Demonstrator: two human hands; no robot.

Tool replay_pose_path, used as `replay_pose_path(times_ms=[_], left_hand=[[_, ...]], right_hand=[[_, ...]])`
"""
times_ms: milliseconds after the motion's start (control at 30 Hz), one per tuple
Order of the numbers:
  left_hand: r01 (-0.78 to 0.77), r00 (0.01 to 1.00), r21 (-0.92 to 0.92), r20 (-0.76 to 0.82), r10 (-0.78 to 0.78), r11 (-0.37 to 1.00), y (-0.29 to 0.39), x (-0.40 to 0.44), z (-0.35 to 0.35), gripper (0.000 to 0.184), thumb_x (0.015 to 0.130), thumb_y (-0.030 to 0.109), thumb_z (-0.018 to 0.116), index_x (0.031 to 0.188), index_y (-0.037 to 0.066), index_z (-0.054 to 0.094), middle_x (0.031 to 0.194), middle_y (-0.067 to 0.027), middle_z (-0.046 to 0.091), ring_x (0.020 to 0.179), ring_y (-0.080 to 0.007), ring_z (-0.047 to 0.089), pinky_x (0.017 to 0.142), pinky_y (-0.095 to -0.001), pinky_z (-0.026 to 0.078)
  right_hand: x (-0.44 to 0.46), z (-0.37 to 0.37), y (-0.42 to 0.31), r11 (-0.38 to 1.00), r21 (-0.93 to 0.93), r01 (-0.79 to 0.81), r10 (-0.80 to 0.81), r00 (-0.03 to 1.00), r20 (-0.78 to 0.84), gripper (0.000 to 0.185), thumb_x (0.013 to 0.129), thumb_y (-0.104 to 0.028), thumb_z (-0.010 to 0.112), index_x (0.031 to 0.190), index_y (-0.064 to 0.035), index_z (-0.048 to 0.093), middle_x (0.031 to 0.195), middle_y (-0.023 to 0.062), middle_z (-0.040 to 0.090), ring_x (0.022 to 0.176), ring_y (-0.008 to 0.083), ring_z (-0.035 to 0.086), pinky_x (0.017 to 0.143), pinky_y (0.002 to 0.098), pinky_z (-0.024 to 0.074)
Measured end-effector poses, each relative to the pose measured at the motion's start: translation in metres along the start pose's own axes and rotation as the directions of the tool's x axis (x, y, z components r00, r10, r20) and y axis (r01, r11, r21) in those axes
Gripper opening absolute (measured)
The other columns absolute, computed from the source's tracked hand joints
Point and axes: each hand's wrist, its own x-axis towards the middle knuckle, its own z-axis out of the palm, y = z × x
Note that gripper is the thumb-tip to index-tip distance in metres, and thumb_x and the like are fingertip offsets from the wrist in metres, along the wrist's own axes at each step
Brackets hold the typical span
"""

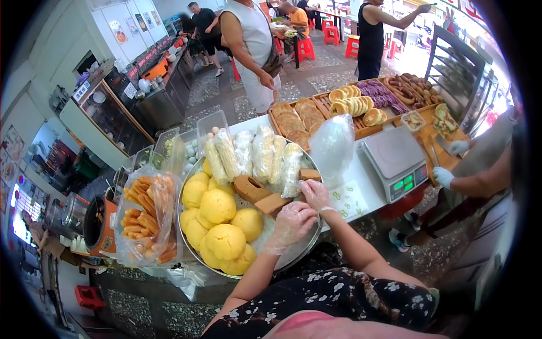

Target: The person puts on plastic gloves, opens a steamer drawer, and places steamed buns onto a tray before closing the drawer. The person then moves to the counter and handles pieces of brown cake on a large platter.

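A wide round metal tray point(265, 261) sits in front of me. My left hand point(293, 224), in a clear plastic glove, has its fingers curled at the near end of a slab of brown cake point(272, 205). My right hand point(316, 196), gloved likewise, is closed beside it, with brown cake between the two hands; its fingertips are partly hidden. Another brown piece point(309, 175) lies just beyond the right hand. A brown cake with a hole point(251, 188) is farther left. Yellow round buns point(226, 242) fill the tray's left side, and wrapped corn cobs point(262, 152) lie along the back.
Fried dough sticks point(148, 212) in plastic stand left. A clear plastic bag point(333, 147) and digital scale point(395, 158) are right of the tray. Wooden trays hold flat cakes point(296, 120) and purple food point(378, 95). A co-worker's gloved hand point(444, 177) is at far right; a customer point(251, 51) stands opposite.
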Motion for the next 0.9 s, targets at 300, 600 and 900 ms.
replay_pose_path(times_ms=[300,600,900], left_hand=[[-0.007,1.000,0.028,-0.022,0.007,1.000,0.000,0.000,0.002,0.014,0.077,0.016,0.073,0.090,0.010,0.069,0.094,-0.0062,0.064,0.093,-0.0269,0.061,0.083,-0.0380,0.049],[-0.028,0.998,0.018,-0.051,0.029,0.999,-0.003,0.000,0.005,0.024,0.073,0.019,0.077,0.093,0.011,0.066,0.100,-0.0096,0.060,0.096,-0.0305,0.059,0.085,-0.0397,0.049],[0.082,0.994,0.017,-0.074,-0.080,0.997,-0.015,-0.009,0.022,0.031,0.073,0.024,0.076,0.097,0.009,0.063,0.111,-0.0128,0.058,0.106,-0.0324,0.054,0.092,-0.0409,0.044]], right_hand=[[-0.001,0.003,0.002,0.999,0.045,-0.022,0.023,1.000,-0.013,0.029,0.094,-0.027,0.057,0.082,-0.0020,0.066,0.074,0.0164,0.064,0.069,0.0305,0.063,0.065,0.0373,0.0489],[-0.003,0.001,0.000,0.998,0.056,0.000,-0.001,1.000,0.021,0.029,0.095,-0.025,0.056,0.081,-0.0021,0.065,0.073,0.0165,0.063,0.067,0.0307,0.063,0.064,0.0377,0.0492],[-0.007,-0.002,-0.002,0.997,0.063,0.043,-0.050,0.992,0.114,0.027,0.095,-0.025,0.056,0.082,-0.0021,0.063,0.073,0.0179,0.062,0.067,0.0340,0.062,0.061,0.0404,0.0479]])
